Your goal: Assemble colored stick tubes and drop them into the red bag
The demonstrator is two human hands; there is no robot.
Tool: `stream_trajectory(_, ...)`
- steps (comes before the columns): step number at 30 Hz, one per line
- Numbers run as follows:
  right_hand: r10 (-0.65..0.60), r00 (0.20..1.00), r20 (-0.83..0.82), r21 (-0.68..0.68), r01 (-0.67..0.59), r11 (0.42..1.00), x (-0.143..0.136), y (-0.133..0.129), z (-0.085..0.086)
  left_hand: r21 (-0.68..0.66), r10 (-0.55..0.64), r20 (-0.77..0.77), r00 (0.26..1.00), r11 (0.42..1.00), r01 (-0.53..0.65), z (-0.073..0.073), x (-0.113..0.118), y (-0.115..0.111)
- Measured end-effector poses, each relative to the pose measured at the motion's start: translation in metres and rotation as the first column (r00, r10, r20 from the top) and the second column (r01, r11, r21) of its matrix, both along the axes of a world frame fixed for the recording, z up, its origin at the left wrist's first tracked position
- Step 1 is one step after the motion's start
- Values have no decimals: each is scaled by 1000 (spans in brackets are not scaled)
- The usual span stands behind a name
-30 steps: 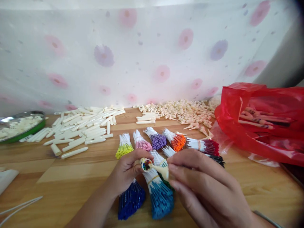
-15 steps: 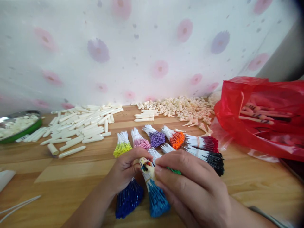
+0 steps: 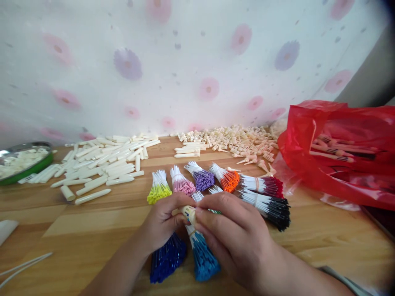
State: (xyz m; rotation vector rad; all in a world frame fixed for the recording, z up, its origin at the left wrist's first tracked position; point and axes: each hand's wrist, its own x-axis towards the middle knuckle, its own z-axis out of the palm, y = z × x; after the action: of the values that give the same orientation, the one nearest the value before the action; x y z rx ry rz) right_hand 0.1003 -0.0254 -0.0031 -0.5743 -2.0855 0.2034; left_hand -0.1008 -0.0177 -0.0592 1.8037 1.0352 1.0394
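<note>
My left hand (image 3: 163,220) is closed around a small cream pen barrel (image 3: 187,211) with coloured bits at its end. Pinched in the fingertips of my right hand (image 3: 236,230) is a pale end piece (image 3: 192,216), pressed against the barrel's near end and mostly covered by fingers. Below the hands lie a dark blue refill bundle (image 3: 168,259) and a teal refill bundle (image 3: 204,257). Beyond them fan out yellow (image 3: 159,189), pink (image 3: 182,181), purple (image 3: 202,176), orange (image 3: 227,177), dark red (image 3: 262,186) and black refills (image 3: 269,207). A green bundle is largely hidden.
Cream pen barrels (image 3: 106,164) are heaped at the back left, beside a green-rimmed bowl (image 3: 27,169) of pale parts. Small pale pen tops (image 3: 237,139) pile up behind the refills. A red plastic bag (image 3: 333,176) holds pens at right. A white cord (image 3: 26,265) lies front left.
My right hand has moved left and brought the pale end piece onto the barrel's open end. The barrel's opening, visible before, is now covered. My left hand stays nearly in place.
</note>
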Motion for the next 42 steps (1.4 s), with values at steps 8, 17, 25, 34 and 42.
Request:
stream_trajectory(8, 58, 994, -87, -268, -80, 960, -4, 13, -13, 31, 96, -108, 990, 995, -93, 7, 5, -7)
stream_trajectory(17, 53, 875, -480, -589, -367, 720, -11, 23, -24, -324, -10, 240, 971, 942, 89, 6, 26, -18)
stream_trajectory(25, 10, 685, -728, -659, -704, 266, -29, 21, -27, -394, 73, 374, 924, 915, 87, 3, 37, -23)
stream_trajectory(34, 30, 751, -659, -671, -606, 427, -22, 29, -38, -469, 83, 566, 820, 851, 238, -3, 37, -25)
stream_trajectory(42, 121, 861, -494, -630, -450, 633, -5, 32, -32, -486, 99, 678, 728, 804, 343, 4, 39, -27)
